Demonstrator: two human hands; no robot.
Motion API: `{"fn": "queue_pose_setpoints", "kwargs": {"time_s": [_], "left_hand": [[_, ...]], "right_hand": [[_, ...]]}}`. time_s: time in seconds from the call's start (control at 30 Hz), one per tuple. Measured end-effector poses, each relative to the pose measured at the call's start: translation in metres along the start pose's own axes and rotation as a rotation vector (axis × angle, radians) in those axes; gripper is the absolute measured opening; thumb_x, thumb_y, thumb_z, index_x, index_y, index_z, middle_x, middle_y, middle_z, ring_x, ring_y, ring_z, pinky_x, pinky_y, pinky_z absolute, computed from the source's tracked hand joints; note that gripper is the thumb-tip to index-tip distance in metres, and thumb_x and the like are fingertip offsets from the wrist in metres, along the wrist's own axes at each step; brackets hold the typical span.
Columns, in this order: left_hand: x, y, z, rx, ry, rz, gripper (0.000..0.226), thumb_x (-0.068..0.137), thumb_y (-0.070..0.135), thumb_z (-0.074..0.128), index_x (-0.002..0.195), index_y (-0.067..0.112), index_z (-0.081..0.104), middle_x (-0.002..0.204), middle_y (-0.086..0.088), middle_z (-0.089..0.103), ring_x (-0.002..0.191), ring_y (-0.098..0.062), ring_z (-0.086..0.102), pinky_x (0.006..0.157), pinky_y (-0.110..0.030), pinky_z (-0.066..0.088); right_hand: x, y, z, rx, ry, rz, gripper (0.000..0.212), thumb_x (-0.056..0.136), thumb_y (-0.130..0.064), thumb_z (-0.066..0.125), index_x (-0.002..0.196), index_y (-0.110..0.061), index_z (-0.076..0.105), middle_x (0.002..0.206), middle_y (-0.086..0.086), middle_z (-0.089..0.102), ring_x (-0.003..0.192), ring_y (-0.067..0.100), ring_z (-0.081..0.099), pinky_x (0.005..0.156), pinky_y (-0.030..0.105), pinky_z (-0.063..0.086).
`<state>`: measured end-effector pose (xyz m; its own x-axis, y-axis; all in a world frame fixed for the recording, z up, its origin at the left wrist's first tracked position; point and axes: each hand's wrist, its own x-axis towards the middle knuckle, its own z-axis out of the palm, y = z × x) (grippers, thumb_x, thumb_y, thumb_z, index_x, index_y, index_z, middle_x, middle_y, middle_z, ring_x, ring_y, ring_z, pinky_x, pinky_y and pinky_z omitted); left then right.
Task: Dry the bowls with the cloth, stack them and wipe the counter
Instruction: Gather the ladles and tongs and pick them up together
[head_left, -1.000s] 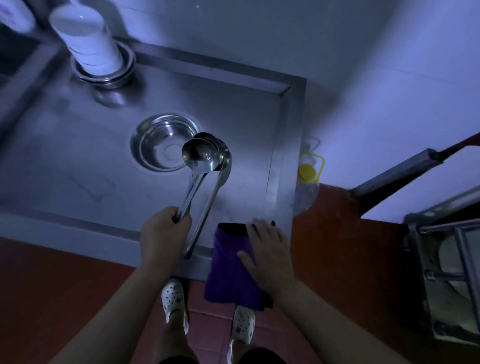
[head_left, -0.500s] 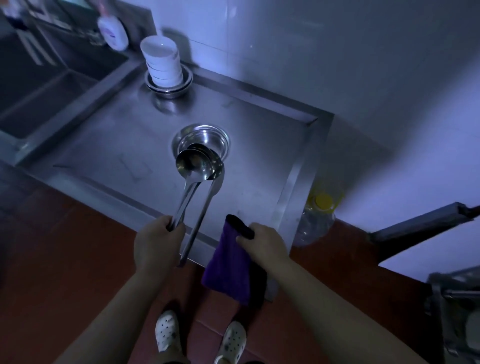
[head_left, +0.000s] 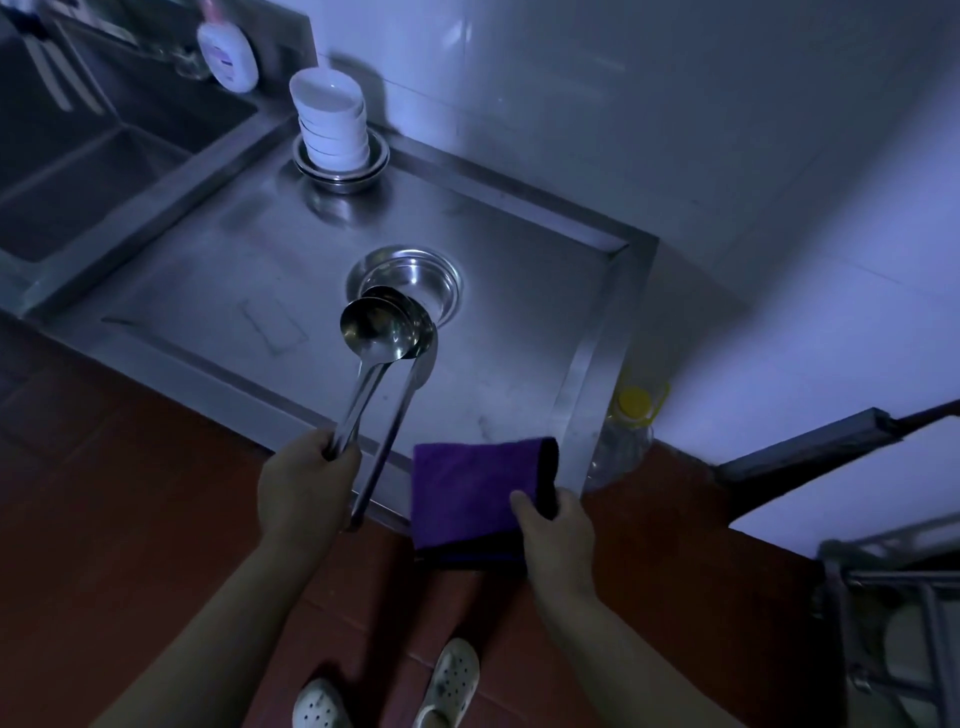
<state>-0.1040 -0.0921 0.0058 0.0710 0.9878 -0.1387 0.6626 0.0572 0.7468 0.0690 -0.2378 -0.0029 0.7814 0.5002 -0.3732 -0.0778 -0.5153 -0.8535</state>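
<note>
Dimly lit, bluish cast. Steel table (head_left: 270, 270) with a raised rim, set against a white tiled wall (head_left: 675, 130).

Left hand (head_left: 306, 493) curled tight round the handles of a bunch of steel ladles (head_left: 382, 332), held over the front edge of the table; the ladle cups sit above and partly overlap a lone steel bowl (head_left: 410, 283) resting mid-table.

Right hand (head_left: 558, 525) pinches a purple cloth (head_left: 467, 493) with dark edging, thumb on top, fingers behind its right side. Cloth hangs across the table's front right corner, lower part draped past the edge.

Back of the table, near the wall: stack of white bowls (head_left: 330, 124) nested in shallow steel bowls (head_left: 340, 166).

Sink basin (head_left: 78, 171) to the left of the table. White bottle (head_left: 228, 54) behind it.

Clear bottle with yellow cap (head_left: 631, 415) on the floor beside the table's right side. Red tiled floor (head_left: 130, 493); white clogs (head_left: 447, 680) at bottom. Metal rack (head_left: 893, 597) at far right, contents unclear.
</note>
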Motion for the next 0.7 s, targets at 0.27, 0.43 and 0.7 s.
{"fn": "queue_pose_setpoints", "kwargs": {"time_s": [0.27, 0.43, 0.7], "left_hand": [[-0.008, -0.004, -0.001, 0.047, -0.053, 0.043, 0.026, 0.081, 0.02, 0.058, 0.057, 0.012, 0.055, 0.043, 0.0, 0.054, 0.04, -0.002, 0.055, 0.038, -0.023, 0.037], [-0.017, -0.002, 0.0, -0.006, -0.088, 0.017, 0.027, 0.081, 0.021, 0.059, 0.055, 0.014, 0.055, 0.041, -0.002, 0.054, 0.032, -0.007, 0.053, 0.035, -0.024, 0.042], [-0.034, 0.006, -0.007, -0.123, 0.007, -0.049, 0.021, 0.075, 0.019, 0.064, 0.056, 0.013, 0.058, 0.045, -0.001, 0.056, 0.043, -0.003, 0.055, 0.042, -0.022, 0.039]], "right_hand": [[-0.006, 0.056, -0.024, -0.408, 0.138, 0.069, 0.023, 0.077, -0.035, 0.072, 0.083, -0.026, 0.051, 0.081, -0.012, 0.053, 0.074, 0.011, 0.056, 0.056, 0.025, 0.036], [-0.014, 0.024, -0.011, -0.148, 0.144, -0.138, 0.018, 0.083, -0.013, 0.067, 0.077, -0.026, 0.055, 0.079, -0.012, 0.057, 0.076, 0.003, 0.057, 0.062, 0.012, 0.037], [-0.046, -0.056, 0.07, 0.179, -0.498, -0.076, 0.004, 0.089, -0.025, 0.064, 0.09, -0.024, 0.06, 0.079, -0.003, 0.065, 0.061, 0.001, 0.059, 0.058, 0.017, 0.047]]}}
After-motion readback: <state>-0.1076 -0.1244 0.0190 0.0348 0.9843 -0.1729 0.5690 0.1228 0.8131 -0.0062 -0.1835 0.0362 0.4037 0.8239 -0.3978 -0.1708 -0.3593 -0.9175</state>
